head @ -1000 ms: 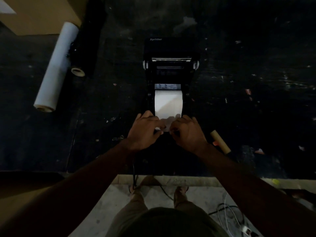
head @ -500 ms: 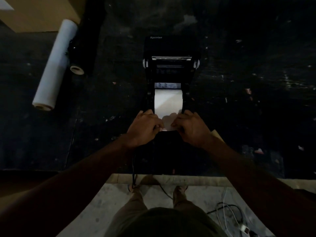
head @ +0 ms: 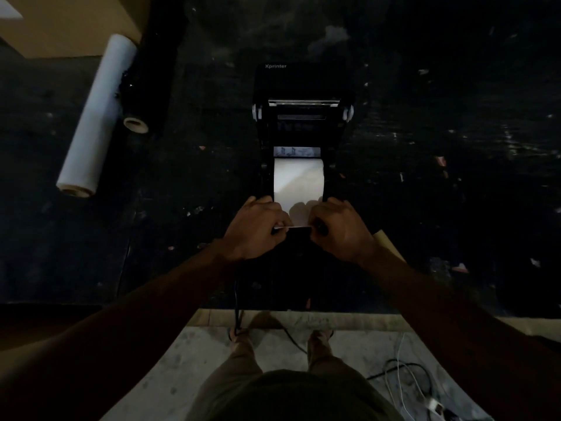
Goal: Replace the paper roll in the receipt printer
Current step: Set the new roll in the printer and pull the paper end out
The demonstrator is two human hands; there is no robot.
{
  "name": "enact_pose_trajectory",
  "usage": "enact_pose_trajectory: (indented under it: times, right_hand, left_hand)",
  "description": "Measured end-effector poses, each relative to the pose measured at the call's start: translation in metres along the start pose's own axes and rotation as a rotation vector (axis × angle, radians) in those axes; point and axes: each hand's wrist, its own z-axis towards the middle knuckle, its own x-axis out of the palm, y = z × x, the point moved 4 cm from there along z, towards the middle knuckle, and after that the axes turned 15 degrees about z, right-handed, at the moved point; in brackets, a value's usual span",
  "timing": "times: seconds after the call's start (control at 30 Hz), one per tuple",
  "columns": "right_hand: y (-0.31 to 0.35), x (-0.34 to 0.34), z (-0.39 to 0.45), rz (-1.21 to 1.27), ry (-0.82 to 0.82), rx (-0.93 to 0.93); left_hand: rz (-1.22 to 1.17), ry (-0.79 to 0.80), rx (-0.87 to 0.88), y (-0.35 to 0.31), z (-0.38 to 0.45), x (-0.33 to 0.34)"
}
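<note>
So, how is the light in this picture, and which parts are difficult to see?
Head view: very dim overall; the white paper in the printer is the brightest area, with finger shadows on its near end. The left hand and right hand are readable, but the dark table swallows detail. Wide-angle bending shows at the edges; the forearms fall into near black.

The dark bench (head: 425,147) is free on both sides of the printer (head: 303,95), and also behind it. Far to the left lie a white roll (head: 97,117) and a black roll (head: 158,56) side by side, with a cardboard box (head: 66,22) behind them; they block that corner. Just beside the right hand (head: 340,229) a cardboard core (head: 390,246) lies on the bench. In front of the printer both hands fill the way, the left hand (head: 258,229) close to the right.
</note>
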Motion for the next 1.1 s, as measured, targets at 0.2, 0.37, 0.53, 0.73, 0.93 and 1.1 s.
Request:
enact_pose_trajectory:
  times: [0.2,0.37,0.53,0.73,0.93,1.1]
  right_hand:
    - [0.007,0.007,-0.011,-0.097,-0.107,-0.058]
    - [0.012,0.011,-0.029,-0.096,-0.077,-0.068]
    - [0.018,0.014,-0.047,-0.092,-0.067,-0.057]
    - [0.027,0.024,-0.068,-0.051,-0.057,-0.086]
    - [0.032,0.024,-0.077,0.005,-0.049,-0.066]
    - [0.028,-0.022,-0.051,0.246,-0.237,0.114]
  left_hand:
    - [-0.034,-0.05,-0.018,-0.005,-0.006,0.003]
    - [-0.089,-0.042,0.021,-0.005,-0.02,0.003]
    - [-0.108,-0.062,0.043,-0.011,-0.04,0.009]
    - [-0.149,-0.069,0.024,-0.022,-0.062,0.015]
    - [-0.171,-0.069,0.005,-0.028,-0.07,0.014]
    - [-0.361,-0.176,-0.224,-0.008,-0.052,-0.025]
